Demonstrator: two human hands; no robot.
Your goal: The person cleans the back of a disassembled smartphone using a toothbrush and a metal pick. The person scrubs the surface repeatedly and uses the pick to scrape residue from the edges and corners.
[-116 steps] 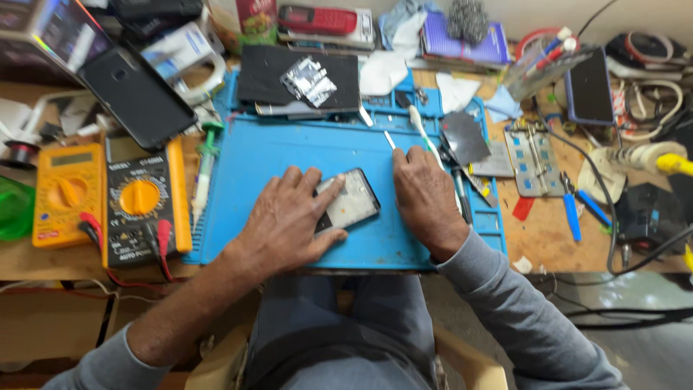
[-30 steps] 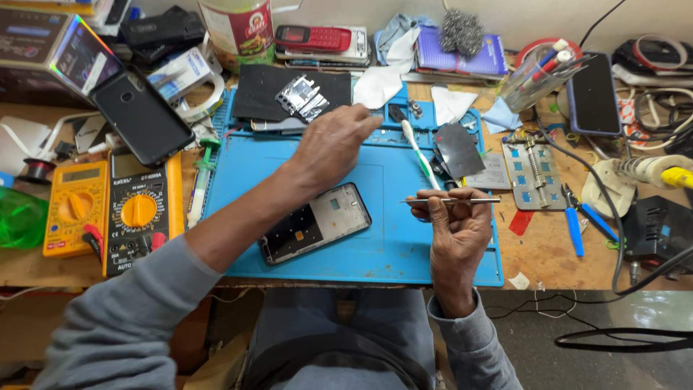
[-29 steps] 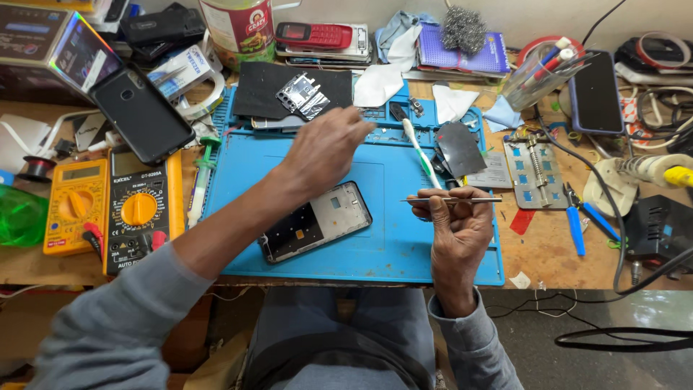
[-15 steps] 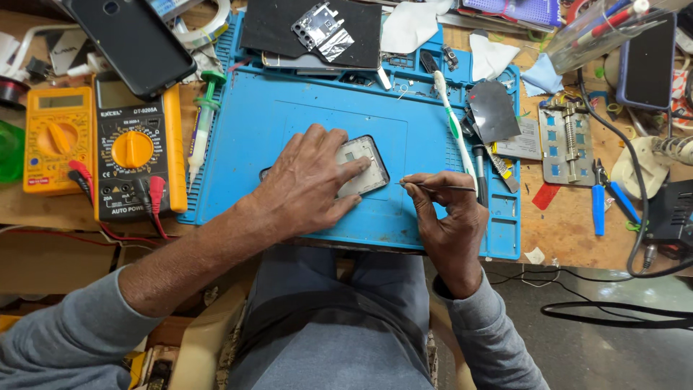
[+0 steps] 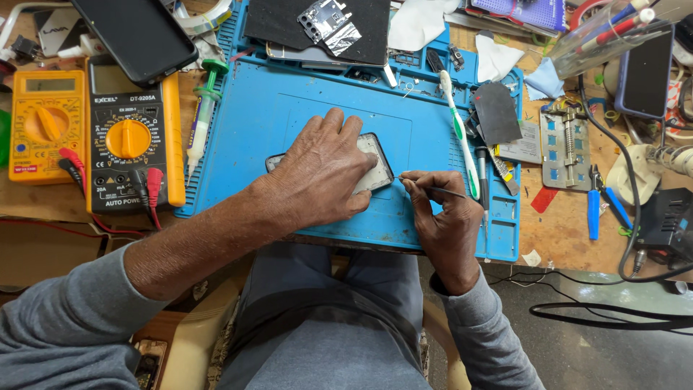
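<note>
Left hand: the left hand [image 5: 323, 173] is laid flat, fingers spread, and is pressed down on the opened phone [image 5: 372, 162].
Right hand: the right hand [image 5: 444, 220] is closed in a pinch on thin metal tweezers [image 5: 432, 187], whose tip is held at the phone's right edge.
Opened phone: it is mostly covered by the left palm; only its two ends are seen, on the blue work mat [image 5: 245, 130].
Beyond the right hand: a white and green toothbrush [image 5: 457, 130] is laid just past the knuckles, with a dark flat plate [image 5: 497, 113] further out.
Beyond the left hand: a syringe [image 5: 202, 119] is laid at the mat's edge, then a black and orange multimeter [image 5: 130, 141] and a yellow multimeter [image 5: 47, 123].
Ahead of both hands: a black panel with a small circuit board [image 5: 328, 18] is placed at the mat's far side.
</note>
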